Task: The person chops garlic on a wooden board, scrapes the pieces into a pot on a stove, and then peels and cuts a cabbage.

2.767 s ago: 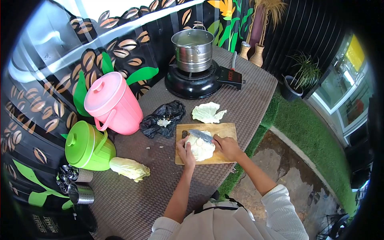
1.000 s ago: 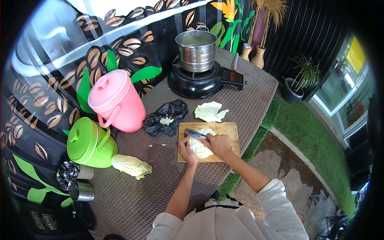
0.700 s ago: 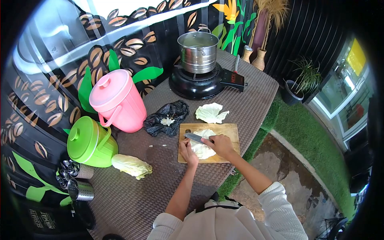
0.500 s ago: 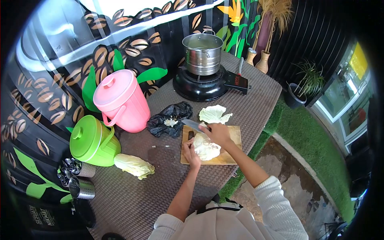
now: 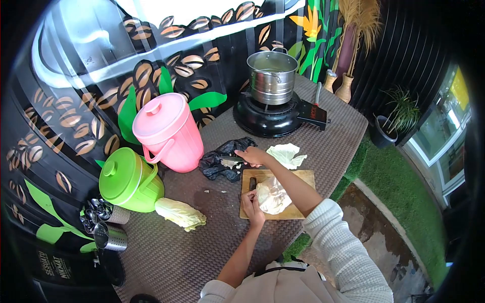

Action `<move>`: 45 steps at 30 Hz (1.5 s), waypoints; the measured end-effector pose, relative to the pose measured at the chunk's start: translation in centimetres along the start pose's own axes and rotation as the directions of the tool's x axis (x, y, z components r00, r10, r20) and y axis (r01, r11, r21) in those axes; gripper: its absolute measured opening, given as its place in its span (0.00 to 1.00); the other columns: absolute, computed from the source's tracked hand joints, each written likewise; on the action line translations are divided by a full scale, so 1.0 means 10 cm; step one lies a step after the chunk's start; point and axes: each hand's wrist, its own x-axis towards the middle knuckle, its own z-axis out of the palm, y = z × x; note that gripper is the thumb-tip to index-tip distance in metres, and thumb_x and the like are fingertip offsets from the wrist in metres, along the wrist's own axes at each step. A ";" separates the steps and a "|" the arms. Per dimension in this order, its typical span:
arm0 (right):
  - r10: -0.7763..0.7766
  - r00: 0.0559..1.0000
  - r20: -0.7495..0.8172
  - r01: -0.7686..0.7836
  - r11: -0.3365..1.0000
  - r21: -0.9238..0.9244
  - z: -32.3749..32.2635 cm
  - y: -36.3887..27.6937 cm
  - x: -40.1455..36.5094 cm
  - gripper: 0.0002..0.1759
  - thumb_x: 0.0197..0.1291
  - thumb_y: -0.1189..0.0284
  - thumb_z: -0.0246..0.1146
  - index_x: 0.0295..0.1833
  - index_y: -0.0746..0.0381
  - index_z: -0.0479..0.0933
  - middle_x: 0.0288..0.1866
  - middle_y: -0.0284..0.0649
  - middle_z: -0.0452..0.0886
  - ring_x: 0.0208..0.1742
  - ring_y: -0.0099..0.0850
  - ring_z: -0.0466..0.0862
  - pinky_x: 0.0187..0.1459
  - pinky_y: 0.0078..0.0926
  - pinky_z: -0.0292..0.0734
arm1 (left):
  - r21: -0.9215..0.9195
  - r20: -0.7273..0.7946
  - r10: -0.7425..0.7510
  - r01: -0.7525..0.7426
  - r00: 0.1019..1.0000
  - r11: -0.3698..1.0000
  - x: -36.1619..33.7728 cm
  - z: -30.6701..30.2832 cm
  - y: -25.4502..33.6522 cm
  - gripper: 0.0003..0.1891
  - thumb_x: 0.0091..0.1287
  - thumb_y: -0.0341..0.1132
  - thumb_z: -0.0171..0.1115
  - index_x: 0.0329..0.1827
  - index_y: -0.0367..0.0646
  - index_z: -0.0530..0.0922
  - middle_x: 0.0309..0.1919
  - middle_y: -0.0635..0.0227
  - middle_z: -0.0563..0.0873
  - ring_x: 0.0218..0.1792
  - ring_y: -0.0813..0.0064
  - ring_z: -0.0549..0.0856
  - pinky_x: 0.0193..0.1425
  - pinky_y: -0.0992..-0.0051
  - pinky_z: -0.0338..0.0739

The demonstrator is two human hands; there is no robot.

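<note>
On the wooden cutting board (image 5: 303, 177) lies a pale cabbage piece (image 5: 273, 196). The fingers of my left hand (image 5: 252, 204) are closed on its left edge. My right hand (image 5: 252, 156) is over the right side of a crumpled black plastic bag (image 5: 214, 160). It grips a knife (image 5: 231, 159), whose blade shows only in part near whitish scraps on the bag. Behind the board a loose cabbage leaf (image 5: 287, 155) rests on the table. A longer napa cabbage (image 5: 181, 214) lies to the left.
A steel pot (image 5: 273, 83) stands on a black portable stove (image 5: 265, 120) at the back of the woven-top table (image 5: 202, 257). Along the left are a pink lidded bucket (image 5: 169, 136), a green lidded bucket (image 5: 129, 182) and a perforated metal cup (image 5: 111, 236).
My right hand has moved left and away from me, from above the cabbage piece to the black bag, with the knife. The left hand stays at the cabbage. The view has shifted slightly.
</note>
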 end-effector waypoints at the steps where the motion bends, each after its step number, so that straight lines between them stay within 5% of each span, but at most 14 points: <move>1: -0.061 0.998 0.000 0.060 0.987 0.149 -0.01 0.10 -0.03 0.34 0.64 0.46 0.56 0.21 0.68 0.76 0.16 0.42 0.76 0.17 0.34 0.78 0.24 0.34 0.74 | 0.036 0.001 0.004 -0.004 1.000 0.999 -0.01 0.00 0.03 0.12 0.72 0.33 0.51 0.51 0.34 0.74 0.44 0.58 0.78 0.41 0.71 0.76 0.52 0.72 0.70; 3: -0.081 0.997 -0.005 0.080 0.966 0.246 0.01 0.38 -0.16 0.28 0.62 0.51 0.59 0.27 0.68 0.78 0.20 0.43 0.78 0.16 0.31 0.76 0.20 0.33 0.70 | 0.091 0.017 0.043 -0.044 0.999 0.995 0.00 -0.02 0.09 0.16 0.72 0.37 0.52 0.55 0.35 0.74 0.44 0.59 0.77 0.40 0.71 0.74 0.50 0.73 0.70; 5: -0.290 0.890 -0.352 0.359 0.922 0.146 0.11 0.73 -0.42 0.19 0.63 0.58 0.61 0.42 0.66 0.77 0.24 0.40 0.78 0.15 0.27 0.74 0.17 0.29 0.67 | 0.141 0.043 0.080 -0.085 0.996 0.986 0.00 -0.02 0.10 0.20 0.73 0.41 0.53 0.59 0.35 0.73 0.44 0.61 0.76 0.38 0.72 0.73 0.48 0.73 0.69; 7: -0.074 0.960 -0.269 0.191 0.876 0.443 0.08 0.66 -1.12 0.15 0.66 0.65 0.59 0.53 0.63 0.71 0.26 0.36 0.76 0.15 0.24 0.74 0.15 0.24 0.66 | 0.221 0.058 0.242 -0.249 0.968 0.943 0.00 -0.02 0.05 0.25 0.73 0.47 0.54 0.64 0.36 0.73 0.45 0.61 0.76 0.34 0.73 0.70 0.45 0.74 0.68; 9: -0.075 0.942 -0.328 0.244 0.823 0.512 0.16 0.80 -1.58 0.12 0.71 0.68 0.56 0.54 0.62 0.68 0.23 0.32 0.73 0.15 0.22 0.73 0.15 0.22 0.65 | 0.129 0.070 0.184 -0.192 0.980 0.973 -0.06 -0.03 0.03 0.21 0.73 0.45 0.55 0.57 0.35 0.75 0.42 0.62 0.77 0.33 0.74 0.70 0.45 0.73 0.68; 11: 0.065 0.929 -0.364 0.175 0.790 0.588 0.27 0.84 -1.97 0.10 0.73 0.67 0.54 0.50 0.63 0.70 0.24 0.34 0.75 0.14 0.21 0.72 0.14 0.23 0.64 | -0.184 0.038 -0.117 0.122 0.992 0.975 -0.14 -0.01 -0.09 0.13 0.72 0.36 0.59 0.46 0.33 0.75 0.46 0.58 0.78 0.43 0.72 0.78 0.46 0.71 0.73; 12: 0.068 0.927 -0.368 0.177 0.789 0.589 0.37 0.88 -2.09 0.10 0.73 0.67 0.54 0.50 0.63 0.70 0.24 0.34 0.75 0.14 0.21 0.72 0.14 0.23 0.64 | -0.073 -0.035 -0.156 0.153 0.987 0.986 -0.12 -0.02 -0.01 0.08 0.69 0.29 0.62 0.39 0.34 0.73 0.41 0.64 0.78 0.35 0.77 0.77 0.39 0.76 0.71; 15: 0.187 0.838 -0.512 0.105 0.866 0.489 0.67 1.04 -2.32 0.10 0.74 0.67 0.54 0.45 0.63 0.72 0.20 0.33 0.75 0.15 0.20 0.72 0.15 0.23 0.65 | 0.276 -0.067 0.164 -0.140 0.984 0.951 0.04 -0.08 -0.11 0.08 0.69 0.30 0.63 0.36 0.36 0.73 0.40 0.66 0.76 0.34 0.79 0.76 0.37 0.76 0.70; 16: 0.100 0.780 -0.617 0.174 0.913 0.368 0.79 1.13 -2.30 0.10 0.74 0.67 0.55 0.45 0.64 0.73 0.19 0.34 0.75 0.17 0.20 0.74 0.18 0.24 0.66 | 0.166 -0.055 0.006 0.003 0.998 0.986 0.08 -0.09 0.01 0.07 0.67 0.30 0.64 0.38 0.36 0.76 0.41 0.66 0.78 0.40 0.74 0.78 0.44 0.75 0.73; 18: -0.013 0.684 -0.729 0.197 0.966 0.167 0.95 1.16 -2.31 0.10 0.72 0.69 0.56 0.48 0.66 0.72 0.19 0.39 0.76 0.22 0.31 0.80 0.26 0.32 0.69 | 0.048 -0.005 0.026 -0.026 1.000 0.998 0.18 0.01 0.22 0.07 0.67 0.30 0.65 0.40 0.36 0.78 0.43 0.65 0.79 0.44 0.72 0.79 0.49 0.74 0.73; 20: 0.023 0.693 -0.721 0.161 0.969 0.185 1.02 1.05 -2.39 0.11 0.71 0.70 0.56 0.51 0.66 0.70 0.29 0.47 0.80 0.31 0.44 0.82 0.34 0.40 0.73 | -0.070 0.042 0.049 -0.046 0.998 0.997 0.19 0.03 0.29 0.07 0.66 0.31 0.66 0.42 0.37 0.80 0.44 0.65 0.79 0.48 0.69 0.80 0.53 0.73 0.73; 22: 0.037 0.684 -0.729 0.126 0.978 0.168 1.06 0.95 -2.45 0.16 0.69 0.72 0.56 0.58 0.65 0.65 0.43 0.56 0.84 0.43 0.59 0.83 0.43 0.52 0.77 | 0.072 0.319 0.032 -0.058 0.947 0.996 0.17 0.02 0.22 0.14 0.65 0.31 0.67 0.52 0.40 0.81 0.49 0.63 0.80 0.55 0.64 0.79 0.59 0.68 0.72; 31: 0.037 0.628 -0.778 0.014 0.998 0.059 1.16 0.76 -2.51 0.13 0.69 0.73 0.57 0.53 0.70 0.69 0.31 0.61 0.81 0.37 0.61 0.82 0.36 0.54 0.75 | 0.221 -0.060 0.102 -0.086 0.993 0.972 -0.24 0.20 0.28 0.13 0.67 0.30 0.63 0.54 0.37 0.79 0.49 0.56 0.80 0.54 0.59 0.77 0.61 0.63 0.70; 45: 0.145 0.699 -0.700 -0.157 0.986 0.048 1.27 0.46 -2.47 0.10 0.69 0.75 0.52 0.46 0.73 0.67 0.28 0.65 0.80 0.33 0.62 0.83 0.37 0.57 0.77 | 0.242 -0.100 0.207 -0.178 0.973 0.954 -0.22 0.21 0.24 0.15 0.67 0.31 0.61 0.53 0.32 0.80 0.52 0.50 0.83 0.55 0.51 0.81 0.63 0.58 0.71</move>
